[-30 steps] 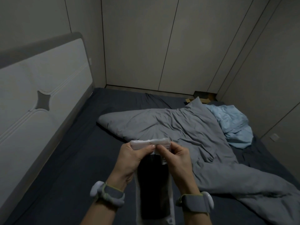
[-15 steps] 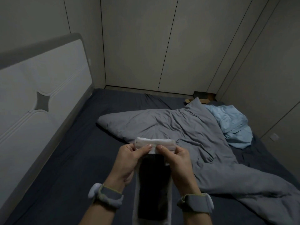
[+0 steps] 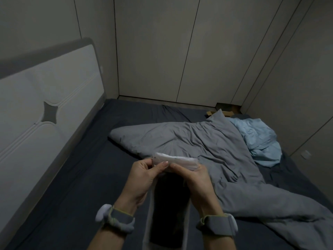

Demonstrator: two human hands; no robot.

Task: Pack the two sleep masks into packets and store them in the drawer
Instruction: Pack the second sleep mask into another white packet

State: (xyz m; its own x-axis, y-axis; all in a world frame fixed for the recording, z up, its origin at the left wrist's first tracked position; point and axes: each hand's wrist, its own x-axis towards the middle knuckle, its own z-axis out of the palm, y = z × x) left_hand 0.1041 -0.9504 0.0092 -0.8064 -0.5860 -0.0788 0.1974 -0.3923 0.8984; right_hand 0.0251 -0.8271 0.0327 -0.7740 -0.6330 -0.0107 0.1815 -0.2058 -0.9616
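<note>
A clear packet (image 3: pixel 175 161) hangs upright between my hands over the bed, its white top flap folded over. Inside it a black sleep mask (image 3: pixel 169 210) fills the lower part. My left hand (image 3: pixel 144 177) pinches the flap's left end between thumb and fingers. My right hand (image 3: pixel 195 179) pinches the flap's right part, thumb on top. Both wrists wear grey bands with white pods. A second sleep mask and any drawer are out of sight.
A crumpled grey duvet (image 3: pixel 207 147) lies across the dark blue bed sheet (image 3: pixel 75 186), with a light blue cloth (image 3: pixel 259 141) bunched at the far right. A white padded headboard (image 3: pixel 41 112) runs along the left. Wardrobe panels line the walls; a cardboard box (image 3: pixel 225 109) sits in the corner.
Both hands and the packet have dropped slightly and drifted right. The white flap has been folded further over, and my right hand has slid along it.
</note>
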